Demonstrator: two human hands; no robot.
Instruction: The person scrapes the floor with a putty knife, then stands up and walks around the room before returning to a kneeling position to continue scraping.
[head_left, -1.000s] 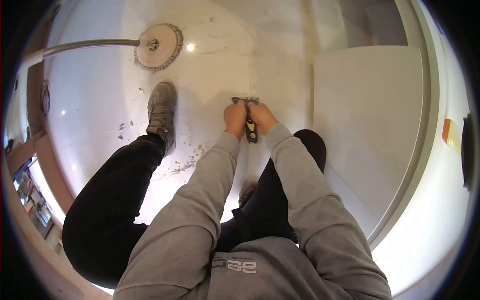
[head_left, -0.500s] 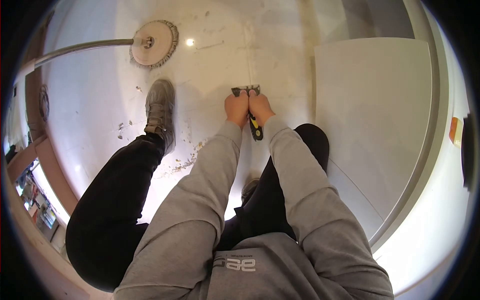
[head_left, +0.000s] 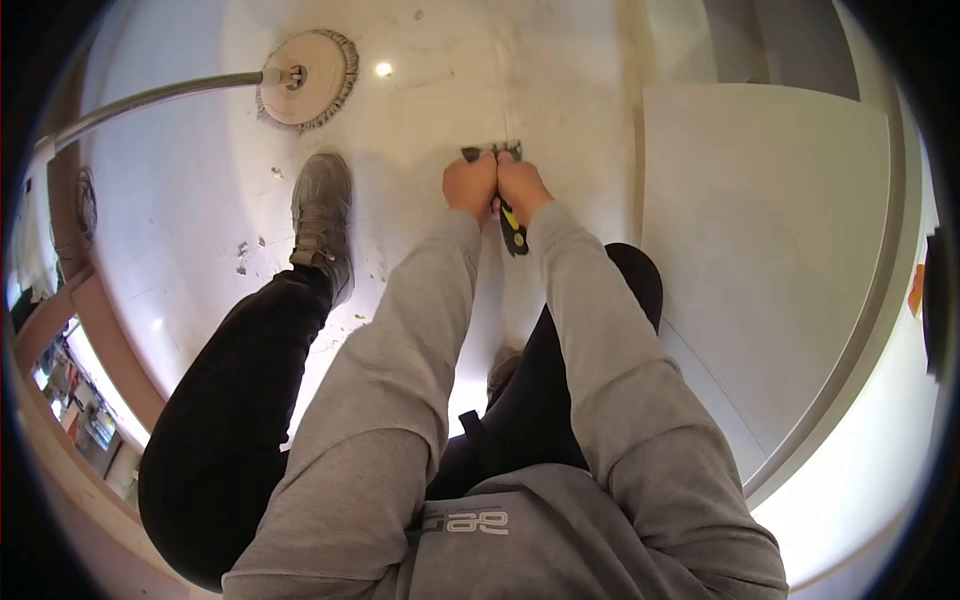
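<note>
My left hand (head_left: 469, 186) and my right hand (head_left: 521, 188) are side by side, both closed around a scraper (head_left: 515, 238) with a black and yellow handle. Its wide dark head shows just beyond my thumbs, down at the pale floor (head_left: 430, 115). The handle's end points back toward me from under my right hand. My fingers hide the middle of the tool. Small bits of debris (head_left: 242, 258) lie on the floor to the left of my hands.
A round mop head (head_left: 305, 82) rests on the floor at upper left, its metal pole (head_left: 170, 97) running to the left edge. My left shoe (head_left: 322, 205) is planted below it. A white panel (head_left: 770, 220) stands on the right.
Both hands and the scraper have moved a little forward, away from my body. My grip looks the same. The view has shifted slightly.
</note>
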